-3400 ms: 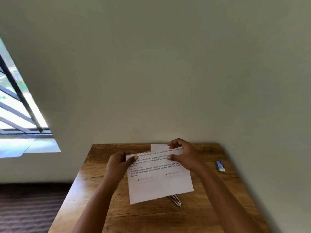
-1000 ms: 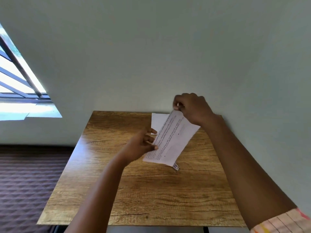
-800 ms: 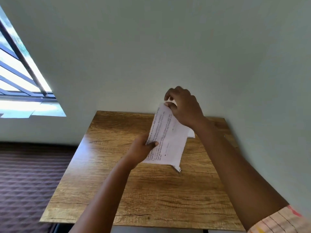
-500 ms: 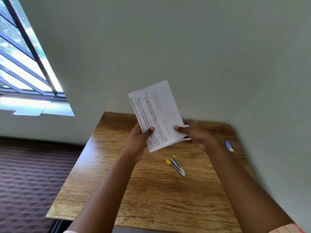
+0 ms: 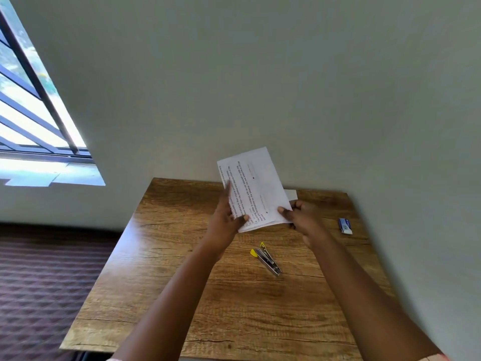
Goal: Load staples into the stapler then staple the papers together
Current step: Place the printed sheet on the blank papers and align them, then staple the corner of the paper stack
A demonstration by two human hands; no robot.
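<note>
I hold printed white papers [image 5: 256, 183] upright above the back of the wooden table [image 5: 234, 308], text running sideways. My left hand [image 5: 225, 217] grips their left edge, thumb on the front. My right hand [image 5: 299, 217] pinches their lower right corner. A small metal stapler [image 5: 266, 259] with yellow ends lies on the table just below the papers, between my forearms. A small blue and white staple box [image 5: 345, 226] sits near the table's right edge.
Another white sheet [image 5: 291, 194] lies flat at the table's back edge, mostly hidden behind the held papers. The table stands against a pale wall [image 5: 286, 87]. A barred window [image 5: 33, 108] is at the left, dark carpet [image 5: 46, 282] below.
Both hands picked the papers up off the table and turned them upright, uncovering the stapler. The right hand shifted from the top edge to the lower right corner. In the last half second little moved.
</note>
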